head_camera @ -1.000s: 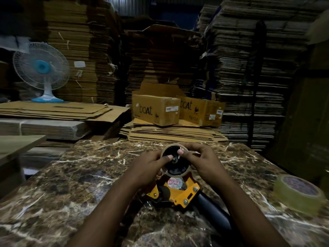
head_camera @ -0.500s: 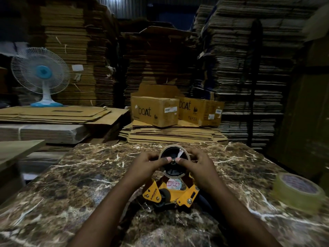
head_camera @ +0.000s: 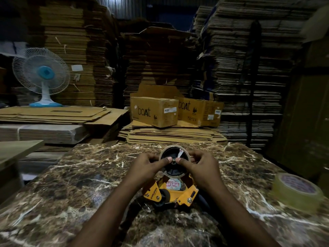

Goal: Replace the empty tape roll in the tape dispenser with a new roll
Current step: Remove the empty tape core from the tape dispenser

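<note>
A yellow tape dispenser lies on the marble table in front of me. On its black wheel sits the empty tape roll, a thin cardboard ring. My left hand grips the ring's left side, thumb on the wheel's hub. My right hand grips its right side, thumb also on the hub. The new tape roll, clear with a printed core, lies flat on the table at the far right, away from both hands.
Two "boat" cardboard boxes sit on stacked flat cartons beyond the table's far edge. A blue and white table fan stands at the back left. Tall piles of flattened cardboard fill the background. A wooden board juts in at left.
Both thumbs have slid inward from the ring's rim to the wheel's hub. The dispenser has shifted slightly, its yellow front now lower and more square to me.
</note>
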Motion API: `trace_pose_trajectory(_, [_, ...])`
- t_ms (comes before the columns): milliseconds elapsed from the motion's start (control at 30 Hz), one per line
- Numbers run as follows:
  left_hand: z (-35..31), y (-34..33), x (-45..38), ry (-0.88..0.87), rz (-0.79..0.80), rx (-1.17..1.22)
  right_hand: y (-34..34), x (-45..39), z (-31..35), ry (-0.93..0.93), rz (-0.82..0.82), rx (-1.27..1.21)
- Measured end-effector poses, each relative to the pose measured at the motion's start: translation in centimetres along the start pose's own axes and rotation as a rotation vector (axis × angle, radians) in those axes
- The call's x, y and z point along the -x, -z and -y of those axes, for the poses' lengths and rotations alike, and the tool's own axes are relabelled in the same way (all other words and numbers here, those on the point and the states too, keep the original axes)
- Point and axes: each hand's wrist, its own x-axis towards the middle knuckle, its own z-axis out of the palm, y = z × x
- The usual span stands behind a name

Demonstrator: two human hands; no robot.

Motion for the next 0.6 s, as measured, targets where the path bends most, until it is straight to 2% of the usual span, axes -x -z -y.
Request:
trace_pose_trajectory(200, [-0.1,0.1,-0.1,0.037,0.016,-0.045,0.0,-0.5,-0.6,-0.037,0.005,0.064])
trace_pose_trajectory(433, [-0.3,0.5,0.4,0.188,0.029,-0.045,-0.4,-0.8,-1.0,-0.195,0.136,0.018])
trace_pose_trajectory(600, [-0.3,0.8,0.3,0.239,0.031,0.025,-0.7,-0.7,-0.9,-0.178,0.132,0.078])
